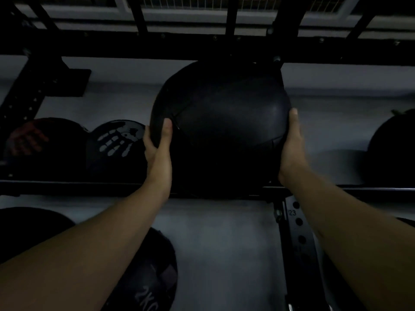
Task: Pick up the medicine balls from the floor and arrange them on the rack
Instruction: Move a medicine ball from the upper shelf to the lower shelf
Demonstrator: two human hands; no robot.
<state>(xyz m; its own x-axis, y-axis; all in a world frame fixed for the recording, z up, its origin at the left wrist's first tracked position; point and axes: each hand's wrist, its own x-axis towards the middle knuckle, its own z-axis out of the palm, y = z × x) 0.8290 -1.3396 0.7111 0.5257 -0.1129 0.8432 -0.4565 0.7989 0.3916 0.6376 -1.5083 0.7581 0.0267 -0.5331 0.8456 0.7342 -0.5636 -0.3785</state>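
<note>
Centrally, both hands clamp a large black ball (221,131) at rack (89,187) shelf level: left hand (157,144) w/ thumb on front, right hand (292,142) flat on opposite side, a two-sided grip prob. needed for bulk and wt. Ball sits at or just above front rail; contact can't be told. Handprint ball (115,144) lies just left, another ball (393,151) well right, leaving open room on right. Upper bar (134,47) is close overhead.
</note>
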